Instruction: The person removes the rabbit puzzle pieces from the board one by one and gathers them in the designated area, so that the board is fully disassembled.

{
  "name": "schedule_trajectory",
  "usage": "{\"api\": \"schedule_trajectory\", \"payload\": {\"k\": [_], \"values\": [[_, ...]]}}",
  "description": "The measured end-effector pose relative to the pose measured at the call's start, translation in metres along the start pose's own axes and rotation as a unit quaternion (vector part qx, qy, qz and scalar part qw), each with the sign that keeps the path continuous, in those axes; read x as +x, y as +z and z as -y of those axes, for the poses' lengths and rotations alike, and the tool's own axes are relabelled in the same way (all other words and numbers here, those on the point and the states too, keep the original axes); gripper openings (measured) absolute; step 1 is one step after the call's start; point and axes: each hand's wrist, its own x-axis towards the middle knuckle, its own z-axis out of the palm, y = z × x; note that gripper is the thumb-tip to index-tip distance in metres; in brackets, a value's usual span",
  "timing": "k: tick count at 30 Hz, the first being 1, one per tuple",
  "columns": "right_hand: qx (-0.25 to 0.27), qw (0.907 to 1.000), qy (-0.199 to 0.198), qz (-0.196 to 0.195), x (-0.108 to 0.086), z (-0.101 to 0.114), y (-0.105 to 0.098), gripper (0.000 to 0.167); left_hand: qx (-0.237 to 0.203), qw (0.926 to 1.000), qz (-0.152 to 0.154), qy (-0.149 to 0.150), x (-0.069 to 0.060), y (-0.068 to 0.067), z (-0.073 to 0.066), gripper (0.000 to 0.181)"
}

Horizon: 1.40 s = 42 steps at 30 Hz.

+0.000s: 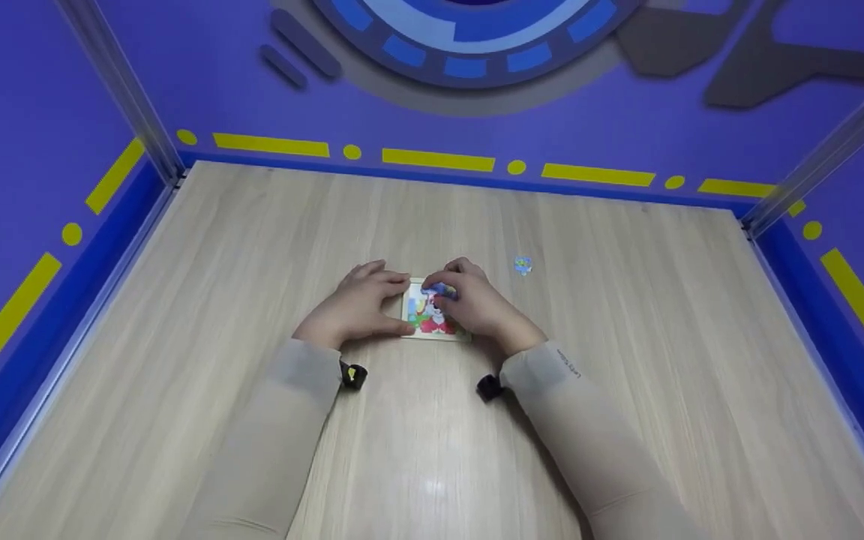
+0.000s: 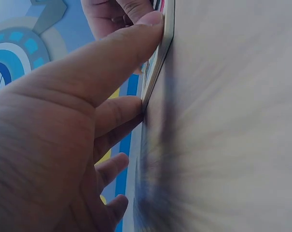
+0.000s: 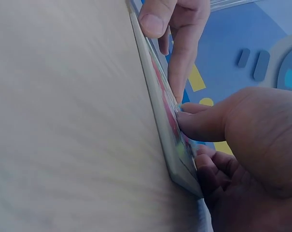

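A small framed puzzle board [image 1: 438, 338] with a red, white and green picture lies on the table. My left hand [image 1: 361, 304] rests at its left side, thumb on the near corner and index fingertip at the far corner, the other fingers spread. Over the board's upper right part is my right hand [image 1: 481, 301], pinching a blue puzzle piece [image 1: 439, 288] between thumb and fingers. In the right wrist view the right thumb and fingertips are low against the picture; the fingers hide much of the piece, and whether it lies flat cannot be told.
A loose blue puzzle piece [image 1: 523, 265] lies on the wooden table [image 1: 432, 465], to the right of the board and farther back. Blue panels [image 1: 432, 124] with yellow marks stand along the table's back and sides, with metal posts at the back corners.
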Motion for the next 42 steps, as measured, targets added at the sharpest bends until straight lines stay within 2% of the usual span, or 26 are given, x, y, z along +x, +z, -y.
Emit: {"api": "schedule_trajectory", "payload": {"k": [7,13,18,28,36,42], "values": [[-0.001,0.9997,-0.022,-0.013,0.001,-0.002,0.002,0.030,0.009,0.9999,-0.005,0.010,-0.002,-0.001,0.001,0.092],[0.020,0.9995,-0.012,-0.023,0.003,-0.003,0.004,0.037,0.000,1.0000,-0.008,0.004,-0.004,-0.001,0.002,0.092],[0.015,0.9996,-0.014,-0.021,0.005,-0.003,0.004,0.033,0.006,0.9999,-0.008,0.005,-0.005,-0.002,0.001,0.092],[0.012,0.9996,-0.020,-0.018,0.004,-0.003,0.004,0.036,0.013,0.9999,-0.006,0.004,-0.005,-0.003,0.003,0.092],[0.001,0.9996,-0.020,-0.018,0.002,0.001,-0.009,0.049,0.015,0.9999,-0.004,0.001,-0.003,-0.003,0.001,0.093],[0.024,0.9990,-0.022,-0.030,-0.004,-0.004,-0.021,0.036,0.004,1.0000,-0.001,0.002,0.001,0.001,-0.002,0.094]]}}
